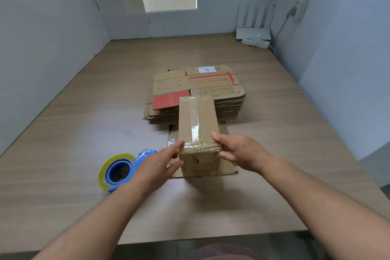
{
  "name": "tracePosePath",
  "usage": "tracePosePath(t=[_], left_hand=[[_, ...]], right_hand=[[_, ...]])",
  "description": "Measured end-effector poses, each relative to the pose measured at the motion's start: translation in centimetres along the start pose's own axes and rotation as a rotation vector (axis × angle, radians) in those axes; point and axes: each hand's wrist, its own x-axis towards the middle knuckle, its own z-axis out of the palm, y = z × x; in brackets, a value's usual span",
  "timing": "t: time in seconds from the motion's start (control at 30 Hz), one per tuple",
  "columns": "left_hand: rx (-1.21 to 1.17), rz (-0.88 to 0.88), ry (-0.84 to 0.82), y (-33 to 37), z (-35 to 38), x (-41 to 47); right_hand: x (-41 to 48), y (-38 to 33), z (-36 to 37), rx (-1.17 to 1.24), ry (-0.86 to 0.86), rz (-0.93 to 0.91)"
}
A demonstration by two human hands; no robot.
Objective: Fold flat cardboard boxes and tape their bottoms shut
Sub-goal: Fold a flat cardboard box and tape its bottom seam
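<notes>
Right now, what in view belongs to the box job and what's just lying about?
Job: taped box, between left hand and right hand; tape dispenser; stack of flat boxes.
Lying about: power strip, white router, wall adapter.

Box [197, 124]: stood at the frame's centre on the table [274, 112], clear tape along its top seam.
Left hand [160, 164]: straight fingers touched the box's left near edge.
Right hand [238, 152]: thumb on top, fingers curled round the right near corner.
Tape dispenser [120, 172]: blue, lower left, beside the left wrist.
Flat boxes [196, 88]: stacked just above the box.
Power strip [256, 42]: upper right.
</notes>
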Motion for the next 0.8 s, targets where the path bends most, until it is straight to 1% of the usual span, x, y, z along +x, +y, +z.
tracePosePath(t=[0.1, 0.2, 0.3, 0.4, 0.47, 0.5, 0.6, 0.67, 0.73, 0.8], left_hand=[[0.136, 0.05, 0.027, 0.3, -0.6, 1.3], [0.045, 0.056, 0.06, 0.0, -0.2, 1.1], [-0.058, 0.064, 0.074, -0.3, -0.1, 1.3], [-0.052, 0.078, 0.089, -0.4, -0.2, 1.3], [-0.097, 0.05, 0.089, -0.3, -0.2, 1.3], [-0.185, 0.024, 0.087, 0.1, -0.3, 1.4], [-0.567, -0.123, 0.112, 2.0, -0.7, 2.3], [-0.73, -0.25, 0.108, 2.8, -0.9, 3.3], [-0.808, -0.377, 0.041, 2.9, -1.0, 4.2], [-0.771, -0.438, -0.034, 2.7, -0.9, 4.4]], right_hand=[[0.0, 0.1, 0.0, -0.021, -0.013, 0.002], [-0.3, 0.1, 0.5, -0.049, -0.009, -0.028], [-0.6, 0.4, 1.0, -0.043, 0.049, -0.074], [-0.9, 0.4, 1.2, 0.007, 0.097, -0.091], [-1.1, 0.2, 1.3, 0.142, 0.113, 0.0], [-1.1, -0.1, 1.3, 0.265, 0.138, 0.08], [-0.1, -1.5, 0.8, 0.703, 0.23, 0.339], [0.9, -2.3, 0.4, 0.905, 0.236, 0.454], [1.5, -2.6, 0.2, 0.992, 0.232, 0.545], [1.4, -2.1, 0.1, 0.995, 0.277, 0.65]])
